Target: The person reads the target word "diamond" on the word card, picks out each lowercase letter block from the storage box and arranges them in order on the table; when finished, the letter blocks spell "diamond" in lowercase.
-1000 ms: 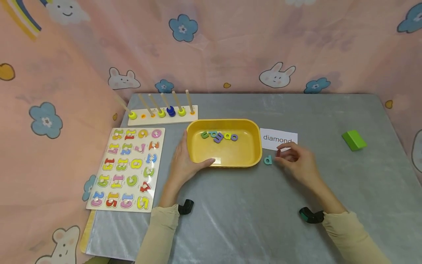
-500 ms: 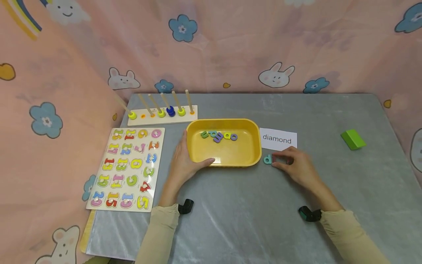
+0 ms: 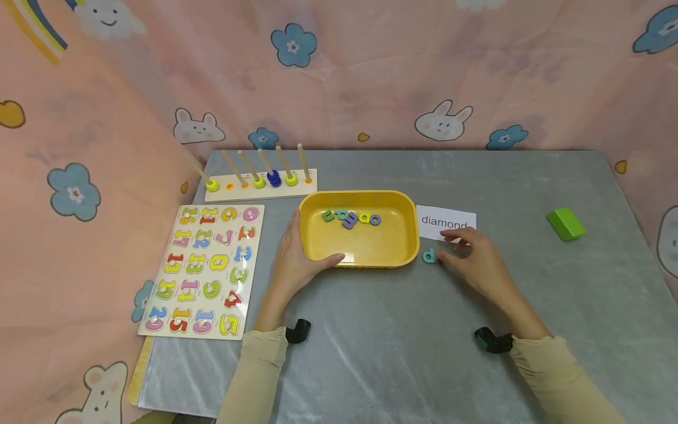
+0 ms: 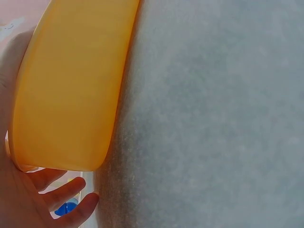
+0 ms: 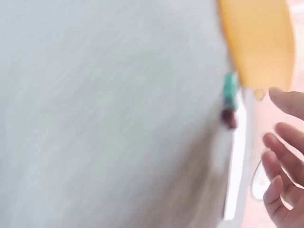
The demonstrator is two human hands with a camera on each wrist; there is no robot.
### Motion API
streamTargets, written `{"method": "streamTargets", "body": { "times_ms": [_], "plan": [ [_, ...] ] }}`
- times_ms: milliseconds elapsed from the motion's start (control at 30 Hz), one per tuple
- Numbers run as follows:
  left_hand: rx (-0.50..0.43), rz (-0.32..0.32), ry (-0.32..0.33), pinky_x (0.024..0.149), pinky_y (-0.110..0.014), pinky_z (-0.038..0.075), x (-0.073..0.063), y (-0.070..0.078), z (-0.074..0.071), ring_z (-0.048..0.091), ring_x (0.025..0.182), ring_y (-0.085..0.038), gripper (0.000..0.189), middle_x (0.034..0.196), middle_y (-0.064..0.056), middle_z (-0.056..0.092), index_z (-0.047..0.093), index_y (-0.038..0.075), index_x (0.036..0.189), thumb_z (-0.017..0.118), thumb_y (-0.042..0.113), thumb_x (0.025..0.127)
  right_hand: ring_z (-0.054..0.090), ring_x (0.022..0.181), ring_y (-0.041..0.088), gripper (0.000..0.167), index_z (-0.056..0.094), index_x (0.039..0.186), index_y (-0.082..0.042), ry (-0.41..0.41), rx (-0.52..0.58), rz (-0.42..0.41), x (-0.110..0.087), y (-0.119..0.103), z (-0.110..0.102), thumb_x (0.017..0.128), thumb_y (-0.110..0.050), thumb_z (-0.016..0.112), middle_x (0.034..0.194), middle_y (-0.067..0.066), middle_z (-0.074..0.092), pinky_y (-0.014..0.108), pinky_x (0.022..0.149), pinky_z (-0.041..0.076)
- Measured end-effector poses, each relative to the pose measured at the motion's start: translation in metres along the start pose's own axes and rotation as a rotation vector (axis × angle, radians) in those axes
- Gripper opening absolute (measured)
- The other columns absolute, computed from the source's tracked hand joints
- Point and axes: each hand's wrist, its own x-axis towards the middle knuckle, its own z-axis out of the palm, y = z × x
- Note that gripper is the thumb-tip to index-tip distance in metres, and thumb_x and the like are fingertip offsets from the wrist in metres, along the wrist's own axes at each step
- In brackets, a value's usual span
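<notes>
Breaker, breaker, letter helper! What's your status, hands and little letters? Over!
Left hand gripping yellow tray; right hand empty. Teal letter on table, dark red piece beside it. In the way: right hand, overlapping word card in head view.

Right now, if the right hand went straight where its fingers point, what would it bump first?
Probably the red piece, then the d beside it, then the tray. How high the right hand hangs is unclear, so it might pass over both and meet the tray first.
</notes>
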Motion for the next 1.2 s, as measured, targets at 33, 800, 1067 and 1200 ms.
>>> {"method": "streamTargets", "body": {
  "times_ms": [33,800,1067,1200],
  "plan": [
    [-0.003,0.001,0.0,0.129,-0.057,0.027,0.0,0.0,0.0,0.03,0.159,-0.035,0.143,0.175,-0.012,0.026,0.006,0.018,0.173,0.093,0.061,0.069,0.062,0.094,0.028,0.042,0.074,0.125,-0.002,0.018,0.022,-0.016,0.002,-0.005,0.001,0.086,-0.011,0.089,0.113,0.017,0.073,0.022,0.077,0.044],
    [-0.006,-0.008,-0.009,0.13,-0.058,0.026,-0.001,0.002,-0.001,0.028,0.16,-0.036,0.141,0.176,-0.014,0.024,0.004,0.02,0.173,0.092,0.06,0.07,0.065,0.128,0.041,0.065,0.055,0.152,-0.007,-0.354,0.321,-0.009,0.067,-0.083,0.051,0.093,-0.008,0.082,0.144,0.023,0.062,0.055,0.103,0.057],
    [0.002,-0.006,0.0,0.129,-0.058,0.028,-0.001,0.001,-0.002,0.029,0.16,-0.036,0.142,0.175,-0.014,0.026,0.005,0.02,0.173,0.093,0.062,0.069,0.067,0.1,0.03,0.054,0.064,0.145,-0.007,-0.319,0.217,0.104,0.096,-0.084,0.076,0.093,-0.009,0.082,0.125,0.02,0.071,0.029,0.077,0.05],
    [0.005,0.0,0.002,0.129,-0.057,0.029,-0.001,0.001,-0.002,0.029,0.16,-0.035,0.142,0.175,-0.013,0.026,0.005,0.02,0.173,0.093,0.063,0.069,0.066,0.096,0.029,0.047,0.069,0.138,-0.003,-0.257,0.212,0.131,0.103,-0.081,0.086,0.092,-0.005,0.079,0.132,0.018,0.072,0.029,0.078,0.051]
  ]
}}
